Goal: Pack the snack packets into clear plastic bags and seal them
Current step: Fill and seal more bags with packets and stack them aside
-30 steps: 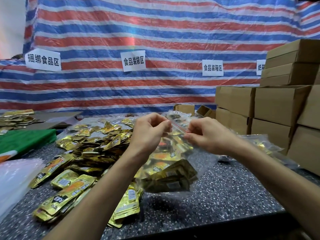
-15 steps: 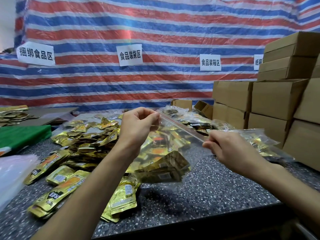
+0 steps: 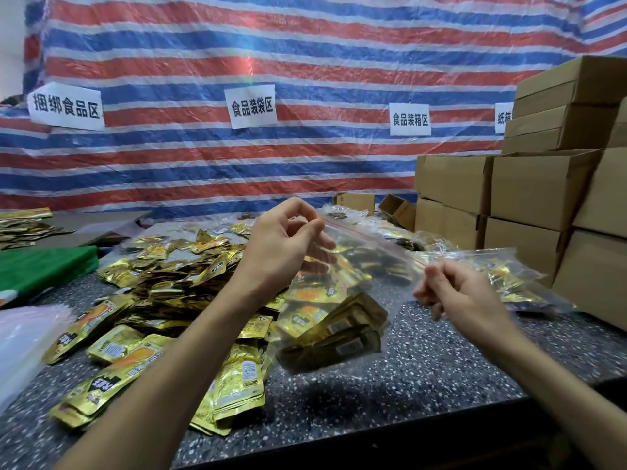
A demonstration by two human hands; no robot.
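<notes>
We found the task part done. One clear plastic bag [image 3: 342,293] hung above the worktop [image 3: 424,361], loaded with gold snack packets [image 3: 334,337] that had settled into its lower end, and it was stretched between the two hands. The left hand [image 3: 281,245] pinched the far-left corner of the red zip strip [image 3: 369,240] between thumb and forefinger; the right hand [image 3: 454,293] was closed in a narrow pinch at the strip's right end, its remaining fingers curled. We judged the seal to be at or near completion, since the strip ran taut and straight from one hand to the other, but we could not confirm from this view that it was pressed shut along its whole length. At least two filled bags [image 3: 502,276] lay on the worktop to the right, near the cardboard boxes [image 3: 543,184]. A large heap of loose packets [image 3: 163,286] remained on the left and centre of the worktop, so most of the packing was still to do. Against the frame of a second earlier, when both hands sat close together near the middle of the strip, the right hand had travelled right and downward to the end of the strip while the left kept its hold on its corner; half a second earlier the right hand was already most of the way along. The bag had also tilted, its right end lower.
</notes>
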